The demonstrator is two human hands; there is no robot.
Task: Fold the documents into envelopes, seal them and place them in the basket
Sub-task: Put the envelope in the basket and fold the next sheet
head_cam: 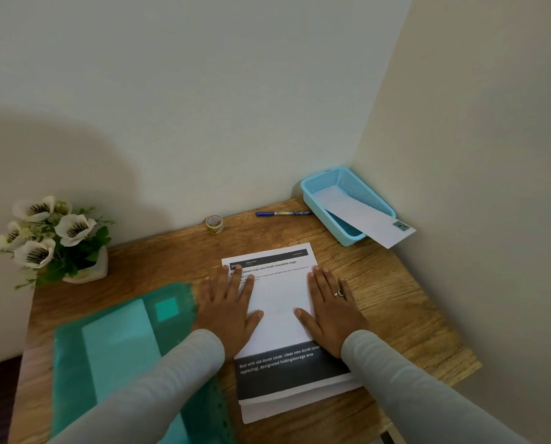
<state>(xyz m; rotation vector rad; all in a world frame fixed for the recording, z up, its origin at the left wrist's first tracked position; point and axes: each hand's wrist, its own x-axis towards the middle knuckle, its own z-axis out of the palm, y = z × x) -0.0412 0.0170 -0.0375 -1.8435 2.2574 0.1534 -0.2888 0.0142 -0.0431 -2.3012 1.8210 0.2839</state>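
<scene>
1. We see a white pot of white artificial flowers [53,240] far out to the left of the left hand [230,310], well apart from it, at the wall side of the wooden table [395,299].
2. A green translucent plastic folder [120,347] lies flat just left of the left hand. Its right edge runs under that wrist and sleeve.
3. Left hand: flat, palm down, fingers straight and slightly spread. It grips nothing and presses on the left edge of the white printed document sheet [280,296].
4. A small roll of clear tape [214,224] stands beyond the left fingertips, near the wall, apart from the sheet.
5. The task document lies between and under both hands, with its printed header at the fingertip end. We cannot tell whether it is folded.
6. On the wrist side of both hands, under that sheet, is a stack of white papers [287,379] whose top page has a black band.
7. A blue pen [282,214] lies beyond the gap between the hands, by the wall.
8. Right hand [331,312]: flat, palm down, fingers straight, ring [339,293] on one finger. It holds nothing and presses the sheet's right edge.
9. A light blue plastic mesh basket [360,190] sits beyond and to the right of the right hand, in the corner.
10. A white envelope [363,219] lies in the basket, one end sticking out over the rim.
</scene>
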